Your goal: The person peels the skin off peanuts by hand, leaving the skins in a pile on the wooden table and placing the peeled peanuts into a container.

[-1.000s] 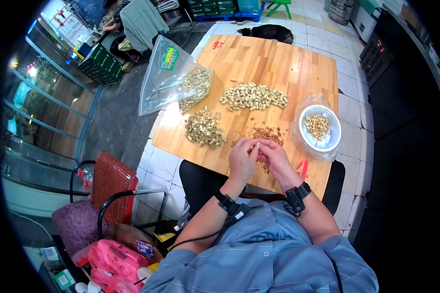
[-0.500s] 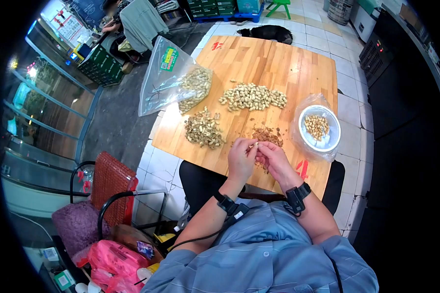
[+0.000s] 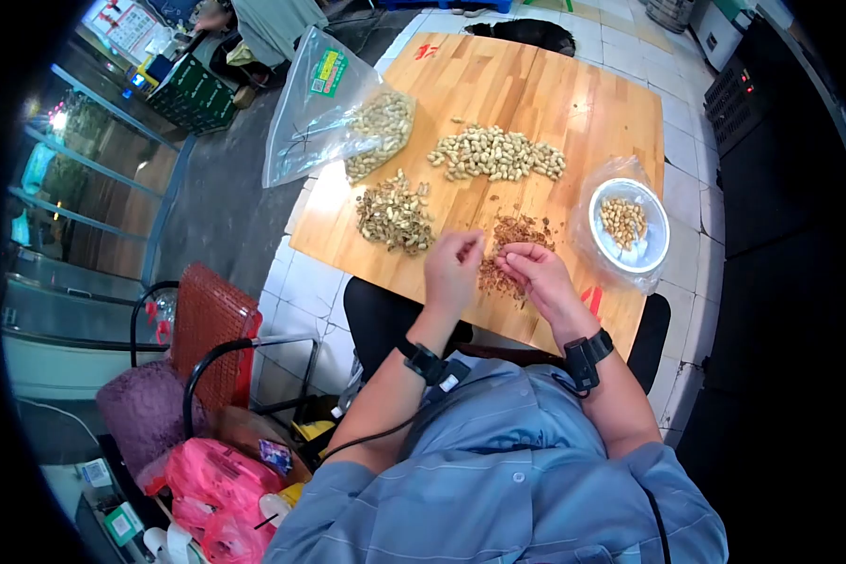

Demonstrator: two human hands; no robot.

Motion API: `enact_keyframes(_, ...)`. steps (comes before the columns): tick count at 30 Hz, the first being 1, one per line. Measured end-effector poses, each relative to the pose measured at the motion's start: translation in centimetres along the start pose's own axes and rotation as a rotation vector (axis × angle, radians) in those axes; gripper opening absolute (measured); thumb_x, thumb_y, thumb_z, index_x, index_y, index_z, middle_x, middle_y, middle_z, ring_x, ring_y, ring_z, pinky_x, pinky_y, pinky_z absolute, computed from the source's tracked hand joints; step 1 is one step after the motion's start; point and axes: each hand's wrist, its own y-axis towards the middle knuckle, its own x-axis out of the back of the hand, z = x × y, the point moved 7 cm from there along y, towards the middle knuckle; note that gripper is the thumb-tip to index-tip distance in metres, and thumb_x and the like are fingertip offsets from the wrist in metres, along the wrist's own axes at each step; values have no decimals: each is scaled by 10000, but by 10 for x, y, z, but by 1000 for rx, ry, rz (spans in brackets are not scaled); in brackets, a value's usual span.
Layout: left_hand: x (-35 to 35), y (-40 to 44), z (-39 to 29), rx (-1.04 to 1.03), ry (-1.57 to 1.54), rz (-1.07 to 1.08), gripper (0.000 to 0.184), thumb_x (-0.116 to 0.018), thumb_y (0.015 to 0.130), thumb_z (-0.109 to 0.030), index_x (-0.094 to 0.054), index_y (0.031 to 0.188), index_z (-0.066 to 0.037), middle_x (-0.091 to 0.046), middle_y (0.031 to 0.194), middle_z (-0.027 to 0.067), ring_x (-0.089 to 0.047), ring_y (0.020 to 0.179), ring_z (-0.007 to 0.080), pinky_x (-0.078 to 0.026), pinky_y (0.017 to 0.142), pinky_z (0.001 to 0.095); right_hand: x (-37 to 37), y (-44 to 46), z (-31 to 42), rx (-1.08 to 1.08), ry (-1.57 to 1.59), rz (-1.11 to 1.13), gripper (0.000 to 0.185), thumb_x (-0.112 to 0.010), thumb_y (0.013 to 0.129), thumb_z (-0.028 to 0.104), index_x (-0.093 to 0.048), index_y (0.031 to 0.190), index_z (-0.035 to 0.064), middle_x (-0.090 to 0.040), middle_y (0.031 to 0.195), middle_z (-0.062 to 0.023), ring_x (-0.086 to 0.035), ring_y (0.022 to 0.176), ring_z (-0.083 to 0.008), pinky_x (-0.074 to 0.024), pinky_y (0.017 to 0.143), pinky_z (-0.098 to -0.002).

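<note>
My left hand (image 3: pixel 453 269) is closed over the near part of the wooden table, its fingertips drawn together; what they hold, if anything, is too small to make out. A short gap to the right, my right hand (image 3: pixel 540 276) is closed in a pinch beside the reddish-brown peanut skins (image 3: pixel 522 230), its contents hidden. Broken peanut shells (image 3: pixel 393 214) are heaped left of my left hand. Farther back lies a pile of unshelled peanuts (image 3: pixel 496 153). Shelled peanuts (image 3: pixel 623 223) sit in a white bowl (image 3: pixel 663 235) lined with clear plastic, at right.
A clear plastic bag (image 3: pixel 301 132) of unshelled peanuts rests on the table's (image 3: pixel 573 113) left edge. A red woven chair (image 3: pixel 214 324) and a pink bag (image 3: pixel 218 489) are at lower left. A black dog (image 3: pixel 528 36) lies beyond the table; another person (image 3: pixel 218 28) sits at back left.
My hands have moved apart; earlier their fingertips met around a small pale peanut. My left hand is now slightly left, my right hand slightly right. The camera view has tilted down a little.
</note>
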Motion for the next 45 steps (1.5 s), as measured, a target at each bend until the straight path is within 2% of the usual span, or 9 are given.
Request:
enact_keyframes(3, 41, 27, 18, -71, 230, -71, 126, -680, 850, -65, -695, 968, -27, -619, 867, 95, -611, 723, 200, -502, 657, 312, 5, -1, 8, 17, -53, -32, 215, -601, 920, -4, -609, 1129, -51, -675, 1061, -143, -683, 989, -220, -566, 850, -271)
enact_keyframes(8, 90, 58, 35, -76, 360, -144, 163, -673, 831, -38, -684, 993, -49, -624, 886, 91, -620, 733, 222, -511, 673, 313, 9, 1, 12, 14, -77, -32, 215, -601, 931, 22, -608, 1132, -54, -676, 1049, -139, -685, 973, -217, -567, 848, -272)
enact_keyframes(14, 105, 76, 34, -158, 612, -144, 120, -681, 812, -54, -677, 931, -68, -645, 922, 97, -622, 841, 291, -509, 746, 380, 14, 5, 18, -9, -176, -78, 228, -593, 963, 111, -625, 1136, -33, -682, 965, -94, -675, 839, -159, -558, 746, -252)
enact_keyframes(17, 109, 76, 19, -288, 703, -230, 102, -680, 838, -93, -679, 926, -40, -639, 903, 109, -631, 793, 277, -506, 741, 372, 16, 5, 19, -16, -214, -80, 223, -589, 973, 156, -645, 1104, -16, -671, 907, -55, -650, 767, -128, -538, 690, -245)
enact_keyframes(20, 104, 71, 9, -275, 593, -221, 105, -665, 864, -137, -671, 866, -32, -632, 837, 108, -620, 786, 278, -491, 727, 370, 17, 4, 20, -22, -277, -84, 219, -592, 975, 181, -656, 1079, -1, -661, 874, -33, -638, 738, -117, -531, 679, -247)
enact_keyframes(25, 32, 32, 24, 66, 258, 157, 177, -649, 901, -181, -664, 850, -12, -623, 767, 76, -589, 680, 163, -470, 636, 305, 12, 8, 15, -3, -258, -46, 196, -620, 954, 150, -652, 1079, 2, -669, 878, -36, -651, 759, -121, -542, 700, -247)
enact_keyframes(27, -7, 9, 38, 304, -116, 275, 157, -626, 928, -169, -679, 927, -21, -644, 807, 32, -578, 663, 103, -460, 599, 260, 5, 5, 17, -2, -235, -39, 190, -630, 943, 122, -648, 1084, -4, -675, 894, -45, -657, 772, -126, -550, 718, -248)
enact_keyframes(30, -50, -10, 43, 451, -478, 345, 169, -588, 957, -148, -669, 1033, -21, -649, 840, 1, -577, 691, 74, -454, 609, 220, 1, -1, 22, -6, -217, -28, 190, -628, 936, 85, -639, 1096, -18, -685, 924, -64, -669, 788, -135, -560, 734, -244)
enact_keyframes(45, -69, -28, 32, 692, -742, 385, 210, -609, 962, -201, -671, 1076, -36, -640, 820, -12, -526, 671, 64, -415, 604, 211, 5, -3, 27, 110, -287, -45, 108, -635, 935, 81, -642, 988, -13, -681, 844, -73, -656, 700, -120, -558, 653, -235)
